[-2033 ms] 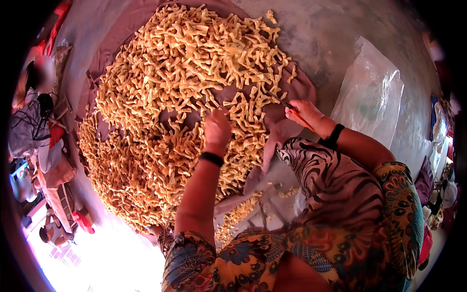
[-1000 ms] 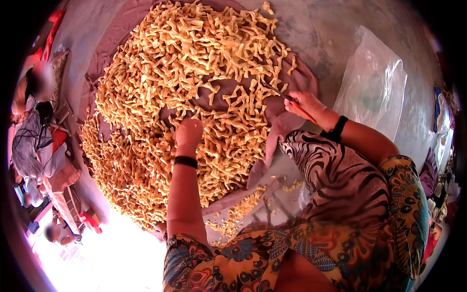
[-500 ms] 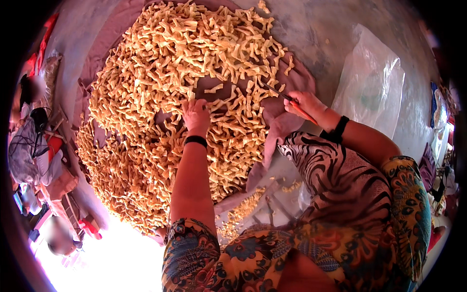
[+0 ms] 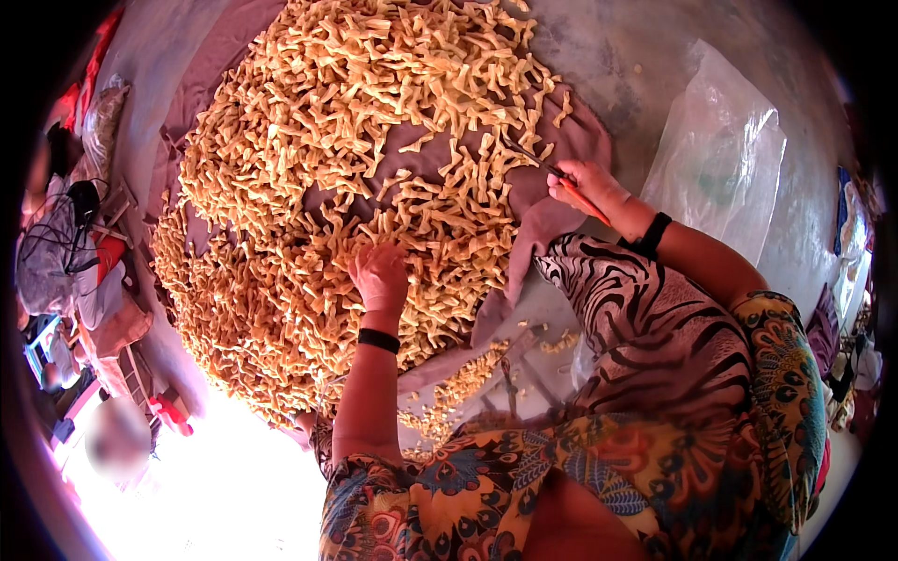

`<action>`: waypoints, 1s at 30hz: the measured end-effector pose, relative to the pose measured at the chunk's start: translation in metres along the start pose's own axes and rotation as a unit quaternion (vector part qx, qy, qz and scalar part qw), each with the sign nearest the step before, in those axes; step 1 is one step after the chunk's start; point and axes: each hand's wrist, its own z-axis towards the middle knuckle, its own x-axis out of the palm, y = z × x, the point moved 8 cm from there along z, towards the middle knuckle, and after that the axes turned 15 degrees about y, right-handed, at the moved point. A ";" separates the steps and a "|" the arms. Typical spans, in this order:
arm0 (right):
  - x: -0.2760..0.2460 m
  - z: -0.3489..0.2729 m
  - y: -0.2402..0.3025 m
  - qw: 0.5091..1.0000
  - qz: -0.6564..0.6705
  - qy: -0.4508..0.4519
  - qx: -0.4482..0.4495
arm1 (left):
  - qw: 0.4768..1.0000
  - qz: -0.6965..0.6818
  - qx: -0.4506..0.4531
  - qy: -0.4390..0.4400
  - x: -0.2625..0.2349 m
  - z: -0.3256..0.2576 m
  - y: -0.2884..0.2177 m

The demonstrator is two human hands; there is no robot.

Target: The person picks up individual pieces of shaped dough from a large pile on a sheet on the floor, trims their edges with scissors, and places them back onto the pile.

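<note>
A wide heap of pale yellow, knobbly stick-like pieces [image 4: 290, 112], many flared at the ends, lies on a mauve cloth [image 4: 543, 215]. My left hand [image 4: 381, 274] rests on the near middle of the heap. Its fingers are bent and a little apart against the pieces, and I see nothing held in them. Over the cloth's right side, my right hand [image 4: 591, 189] is closed round the orange handle of a slim, dark-tipped tool [image 4: 538, 161]. The tool's tip points up and left to the heap's edge; its exact kind is unclear.
On the grey floor to the right lies a clear plastic bag [image 4: 720, 159]. Small yellow scraps [image 4: 458, 388] are scattered below the cloth, near my zebra-striped trouser leg [image 4: 645, 318]. Bags and a wooden frame [image 4: 136, 379] line the left, where another person [image 4: 117, 439] shows, blurred.
My left hand has drawn back toward me across the heap. The bare patch of cloth beyond it has widened. My right hand with the tool has shifted only slightly.
</note>
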 end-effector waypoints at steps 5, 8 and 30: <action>-0.003 0.001 -0.004 1.000 -0.003 0.003 0.016 | 0.999 -0.003 -0.019 -0.036 -0.006 0.050 -0.004; -0.004 0.003 0.000 1.000 -0.015 0.000 0.007 | 0.999 -0.035 0.018 -0.037 0.013 0.087 -0.003; -0.013 -0.006 0.010 0.999 -0.031 -0.009 0.039 | 0.982 -0.139 0.063 0.113 0.021 0.078 -0.008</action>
